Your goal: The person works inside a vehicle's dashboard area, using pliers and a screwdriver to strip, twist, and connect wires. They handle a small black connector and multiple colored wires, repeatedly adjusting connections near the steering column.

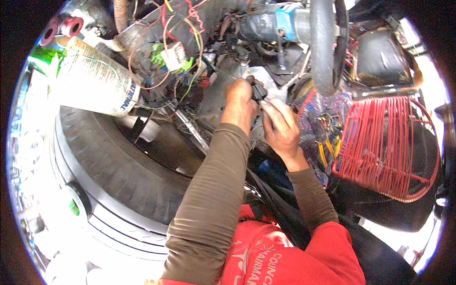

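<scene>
Both my arms, in dark brown sleeves, reach up to the middle of the head view. My left hand (239,102) is closed, with its fingertips around a small black block-shaped part (259,91), perhaps a connector. From the right, my right hand (283,127) pinches the lower end of that same part between thumb and fingers. Behind the hands lies a pale grey, dirty surface (216,97). Loose red, yellow and green wires (202,45) hang to the upper left, by a white plug-like block (174,56).
A large black tyre (118,156) lies at left, below a white printed cylinder (97,78). A blue and grey cylindrical device (275,24) sits at the top, next to a thick black hose (323,47). On the right stands a red corded chair-like frame (384,147), near a dark padded box (382,57).
</scene>
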Demonstrator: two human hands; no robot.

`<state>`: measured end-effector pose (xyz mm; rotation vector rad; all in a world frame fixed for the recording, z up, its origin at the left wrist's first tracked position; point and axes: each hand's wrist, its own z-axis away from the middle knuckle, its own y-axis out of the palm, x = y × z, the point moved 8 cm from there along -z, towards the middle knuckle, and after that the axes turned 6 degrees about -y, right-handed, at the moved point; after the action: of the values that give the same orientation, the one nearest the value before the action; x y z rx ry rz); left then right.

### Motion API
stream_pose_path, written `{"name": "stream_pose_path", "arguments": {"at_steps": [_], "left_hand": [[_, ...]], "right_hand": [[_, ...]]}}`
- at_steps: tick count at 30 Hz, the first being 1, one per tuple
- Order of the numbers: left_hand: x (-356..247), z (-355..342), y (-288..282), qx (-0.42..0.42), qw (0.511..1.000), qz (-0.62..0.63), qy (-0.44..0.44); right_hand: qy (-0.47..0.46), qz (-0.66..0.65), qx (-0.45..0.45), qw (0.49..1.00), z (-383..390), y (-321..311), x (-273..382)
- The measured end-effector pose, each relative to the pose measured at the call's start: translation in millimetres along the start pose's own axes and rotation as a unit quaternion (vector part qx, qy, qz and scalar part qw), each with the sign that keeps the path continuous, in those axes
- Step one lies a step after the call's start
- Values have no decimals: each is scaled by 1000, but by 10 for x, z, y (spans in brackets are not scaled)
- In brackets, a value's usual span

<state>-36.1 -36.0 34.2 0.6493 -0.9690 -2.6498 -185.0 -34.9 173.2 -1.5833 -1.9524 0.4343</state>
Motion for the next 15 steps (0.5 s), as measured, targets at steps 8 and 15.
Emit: {"name": "stream_pose_path", "arguments": {"at_steps": [8, 15], "left_hand": [[-102, 328, 78, -49, 995, -83, 9], [-153, 446, 56, -82, 987, -138, 23]], "right_hand": [[74, -136, 53, 987, -88, 77, -236], [80, -155, 56, 983, -51, 72, -271]]}}
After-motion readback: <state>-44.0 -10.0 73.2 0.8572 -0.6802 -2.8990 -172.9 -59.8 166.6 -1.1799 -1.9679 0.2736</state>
